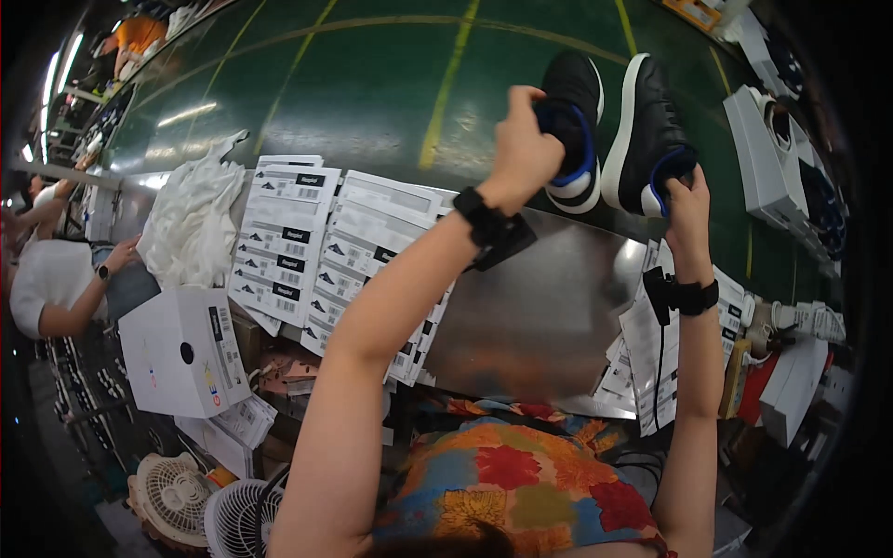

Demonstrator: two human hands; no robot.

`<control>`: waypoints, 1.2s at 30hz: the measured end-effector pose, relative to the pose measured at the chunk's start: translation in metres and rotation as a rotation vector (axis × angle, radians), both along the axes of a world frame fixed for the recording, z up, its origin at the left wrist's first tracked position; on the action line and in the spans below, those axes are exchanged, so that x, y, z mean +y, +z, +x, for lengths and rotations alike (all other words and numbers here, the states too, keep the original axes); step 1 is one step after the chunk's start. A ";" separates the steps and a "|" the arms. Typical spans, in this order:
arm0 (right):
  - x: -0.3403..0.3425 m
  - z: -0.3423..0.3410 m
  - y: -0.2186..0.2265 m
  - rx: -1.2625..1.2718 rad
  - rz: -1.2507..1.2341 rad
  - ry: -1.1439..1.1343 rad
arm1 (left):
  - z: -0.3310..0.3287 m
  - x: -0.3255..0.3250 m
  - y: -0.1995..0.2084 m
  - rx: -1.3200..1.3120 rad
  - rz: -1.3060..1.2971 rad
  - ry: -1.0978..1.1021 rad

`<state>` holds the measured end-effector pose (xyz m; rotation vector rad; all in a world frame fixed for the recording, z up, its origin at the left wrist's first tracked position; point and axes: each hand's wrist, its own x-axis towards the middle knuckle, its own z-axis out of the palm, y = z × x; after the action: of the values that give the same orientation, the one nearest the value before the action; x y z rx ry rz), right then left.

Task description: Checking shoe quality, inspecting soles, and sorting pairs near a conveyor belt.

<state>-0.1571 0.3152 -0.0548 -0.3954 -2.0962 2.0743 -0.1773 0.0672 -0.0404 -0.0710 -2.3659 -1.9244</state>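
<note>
1 green belt point(372, 84) is running across the top, w/ yellow lines crossing it. 1 metal bench point(535, 325) is lying along its near edge. 2 co-workers are showing at far L: 1 in white point(58, 288), 1 in orange point(139, 35) farther up. 1 white box point(172, 349) w/ a dark round hole is sitting at lower L, tilted; 1 open box point(755, 153) is standing on the R, holding footwear. 1 crumpled white heap point(191, 223) is lying above the L box. Label sheets are spreading in stacks on both sides of bench: L stacks point(279, 242), R stacks point(634, 349); too many overlapping to count. 2 fans, 1 tan point(172, 498) & 1 white point(228, 525), are standing at bottom L.

2 black shoes w/ white soles & blue linings are pointing toes away, side by side over belt; can't tell if soles are touching it. L hand point(526, 149) is closing thumb & fingers on L shoe point(572, 82) at its collar; R hand point(688, 219) is pinching R shoe point(646, 121) at its heel collar. 2 black wristbands, L point(486, 223) & R point(688, 296), are circling the wrists, 1 each.
</note>
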 end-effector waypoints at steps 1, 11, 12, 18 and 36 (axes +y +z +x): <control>0.001 -0.013 -0.007 -0.070 0.086 0.019 | -0.003 0.010 -0.003 0.012 -0.090 -0.029; -0.013 0.048 0.018 -0.002 0.642 0.183 | 0.107 -0.189 0.057 0.204 -0.555 -0.086; -0.022 0.053 0.023 0.066 0.613 0.239 | 0.108 -0.226 0.054 0.060 -0.780 0.150; -0.130 0.052 0.035 0.271 0.655 0.721 | 0.119 -0.359 -0.022 -0.531 -1.115 0.576; -0.414 -0.015 0.001 0.401 1.176 1.441 | 0.134 -0.347 -0.036 -0.172 -1.084 0.769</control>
<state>-0.1721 -0.0984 -0.0538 1.8604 -2.9667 0.4462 -0.0437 -0.2797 -0.0764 0.8031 -2.6340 -0.2545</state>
